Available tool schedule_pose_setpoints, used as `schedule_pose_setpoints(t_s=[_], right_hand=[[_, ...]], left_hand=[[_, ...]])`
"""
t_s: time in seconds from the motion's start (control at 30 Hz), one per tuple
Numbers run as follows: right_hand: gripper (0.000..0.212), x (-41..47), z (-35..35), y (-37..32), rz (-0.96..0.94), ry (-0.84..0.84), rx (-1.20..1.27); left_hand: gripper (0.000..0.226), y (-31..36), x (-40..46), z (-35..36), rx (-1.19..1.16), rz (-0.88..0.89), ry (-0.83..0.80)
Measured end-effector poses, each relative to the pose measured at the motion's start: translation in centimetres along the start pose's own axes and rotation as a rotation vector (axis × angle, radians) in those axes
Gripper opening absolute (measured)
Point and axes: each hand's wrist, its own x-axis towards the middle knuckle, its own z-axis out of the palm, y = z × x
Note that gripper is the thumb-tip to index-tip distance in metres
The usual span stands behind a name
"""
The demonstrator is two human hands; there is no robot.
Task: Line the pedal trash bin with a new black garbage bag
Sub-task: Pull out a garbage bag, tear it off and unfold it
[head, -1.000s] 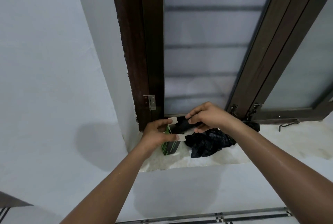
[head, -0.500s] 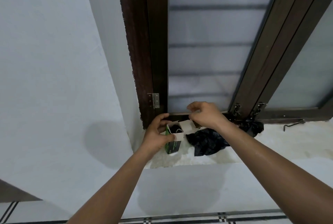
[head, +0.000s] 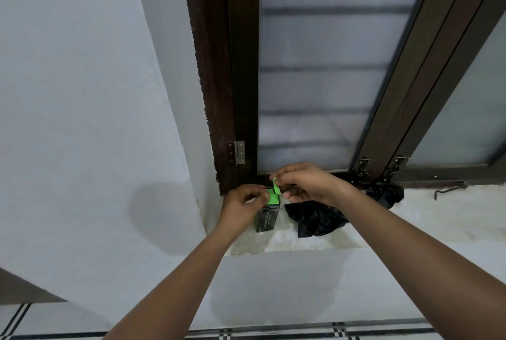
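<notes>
While both hands [head: 241,208] [head: 306,185] pinch the box [head: 267,216] flaps — crumpled black bag [head: 317,220] just beside right fingers [head: 294,198].

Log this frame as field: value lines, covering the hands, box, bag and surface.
surface: pale stone window sill, below a dark-framed frosted window
box: small black and green carton, upright on the sill, green top flap being closed
left hand: steadies the box, thumb on its top
right hand: pinches the green flap above the box
loose bag: crumpled black garbage bag on the sill, right of the box, under the right wrist
trash bin: not in view
</notes>
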Motion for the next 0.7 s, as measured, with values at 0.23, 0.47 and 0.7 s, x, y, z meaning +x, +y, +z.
schedule_pose_setpoints(t_s=[0.23,0.47,0.7], right_hand=[[0.008,1.1,2.0,-0.8,-0.055,0.090,-0.281],[0.006,2.1,4.2,-0.5,-0.108,0.270,-0.464],[0.011,2.5,4.6,0.4,-0.205,0.375,-0.728]], left_hand=[[0.022,-0.1,-0.3,0.0,-0.122,-0.065,-0.031],[0.057,-0.7,-0.5,0.3,-0.035,-0.015,-0.059],[0.062,-1.2,-0.3,0.8,-0.039,0.018,-0.043]])
